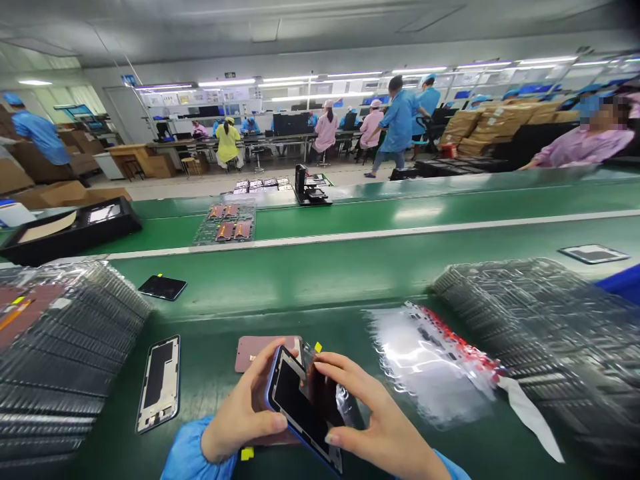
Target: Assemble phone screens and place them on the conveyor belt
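Left hand is part curled, thumb and fingers gripping a phone frame by its blue edge, tilted up off the bench. Right hand is half open, fingertips and thumb spanning a shiny dark panel at the frame's 3 o'clock; can't tell if the two parts touch. Brown panel lies just behind, 11 o'clock. Step in hand looks like lining up panel and frame; next move likely calls for a firm left hold and light right fingertips. From the held frame: loose frame at 9 o'clock, clear film strips near 2, tray stacks at 10 and 2. Farther: dark phone at 10, tray of brown pieces at 11, black stand at 12.
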### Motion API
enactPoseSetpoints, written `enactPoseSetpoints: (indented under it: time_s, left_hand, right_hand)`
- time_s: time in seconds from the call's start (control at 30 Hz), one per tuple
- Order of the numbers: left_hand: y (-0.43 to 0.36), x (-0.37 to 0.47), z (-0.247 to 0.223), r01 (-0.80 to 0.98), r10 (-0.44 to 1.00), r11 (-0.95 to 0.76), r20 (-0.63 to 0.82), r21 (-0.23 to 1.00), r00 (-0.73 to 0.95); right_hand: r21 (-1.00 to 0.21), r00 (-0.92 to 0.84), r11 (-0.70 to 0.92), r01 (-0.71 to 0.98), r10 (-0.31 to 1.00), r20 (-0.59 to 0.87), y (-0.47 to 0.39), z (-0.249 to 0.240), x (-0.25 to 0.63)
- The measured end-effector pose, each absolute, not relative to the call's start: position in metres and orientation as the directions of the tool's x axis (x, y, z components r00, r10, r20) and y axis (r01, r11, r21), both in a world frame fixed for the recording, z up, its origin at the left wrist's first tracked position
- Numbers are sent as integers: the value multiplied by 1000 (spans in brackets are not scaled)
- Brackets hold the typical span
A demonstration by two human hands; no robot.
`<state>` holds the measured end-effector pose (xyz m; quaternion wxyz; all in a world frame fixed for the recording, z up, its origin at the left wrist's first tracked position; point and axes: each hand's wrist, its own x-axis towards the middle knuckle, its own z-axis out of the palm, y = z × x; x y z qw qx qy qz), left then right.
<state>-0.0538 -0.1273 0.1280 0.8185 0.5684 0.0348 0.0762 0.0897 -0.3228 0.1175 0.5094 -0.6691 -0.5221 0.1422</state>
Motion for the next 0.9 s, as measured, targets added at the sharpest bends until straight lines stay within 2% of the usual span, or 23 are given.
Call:
enactPoseSetpoints:
  time_s: [0.17, 0.47, 0.9]
  left_hand:
    - [-134, -49, 125, -109, 128, 368, 65, 923, 990]
    - [-144, -45, 128, -106, 147, 421, 48, 901, 988]
    - [-144, -46, 126, -80, 122, 436, 29, 896, 992]
  right_hand:
    - [-771, 402, 53, 635, 829, 388, -317, 112, 80]
    - [-658, 390, 4, 753, 802, 452, -314, 106, 66]
    - [-616, 371, -36, 787, 825, 426, -316, 107, 64]
